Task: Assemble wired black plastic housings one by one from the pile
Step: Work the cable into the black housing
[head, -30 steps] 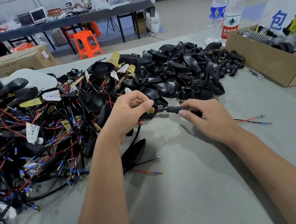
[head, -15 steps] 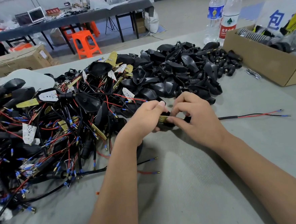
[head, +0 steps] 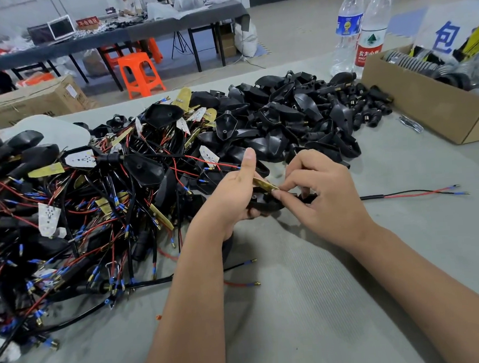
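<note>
Both hands meet on one black plastic housing: left hand cradles it, right hand pinches its gold-backed board from 3 o'clock, wires trailing toward 3.

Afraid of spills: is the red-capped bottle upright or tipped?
Upright: the red-capped bottle stands on the table, cap on top.
</note>
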`<state>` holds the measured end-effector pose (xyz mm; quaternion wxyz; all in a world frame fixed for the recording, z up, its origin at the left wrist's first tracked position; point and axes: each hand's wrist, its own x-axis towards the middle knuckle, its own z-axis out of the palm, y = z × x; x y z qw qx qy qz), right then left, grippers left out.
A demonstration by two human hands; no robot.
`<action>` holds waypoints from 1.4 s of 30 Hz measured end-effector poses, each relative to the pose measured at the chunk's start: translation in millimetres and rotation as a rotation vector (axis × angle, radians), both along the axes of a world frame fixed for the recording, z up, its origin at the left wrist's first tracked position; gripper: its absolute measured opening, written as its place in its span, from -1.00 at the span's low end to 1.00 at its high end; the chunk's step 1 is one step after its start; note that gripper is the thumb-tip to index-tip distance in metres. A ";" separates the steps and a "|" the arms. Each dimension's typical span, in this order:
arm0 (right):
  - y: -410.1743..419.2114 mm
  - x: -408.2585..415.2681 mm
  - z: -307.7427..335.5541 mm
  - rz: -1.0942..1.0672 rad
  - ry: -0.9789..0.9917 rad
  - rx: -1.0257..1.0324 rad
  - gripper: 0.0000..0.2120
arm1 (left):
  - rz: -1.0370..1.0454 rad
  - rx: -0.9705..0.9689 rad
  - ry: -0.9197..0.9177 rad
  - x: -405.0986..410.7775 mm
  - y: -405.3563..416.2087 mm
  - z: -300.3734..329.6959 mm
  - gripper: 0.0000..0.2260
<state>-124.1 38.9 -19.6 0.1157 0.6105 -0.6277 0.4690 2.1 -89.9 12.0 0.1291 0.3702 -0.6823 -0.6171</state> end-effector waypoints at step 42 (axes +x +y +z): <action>9.5 -24.9 2.2 0.018 -0.066 0.452 -0.88 | 0.241 -0.137 0.283 31.2 -30.3 7.1 -0.78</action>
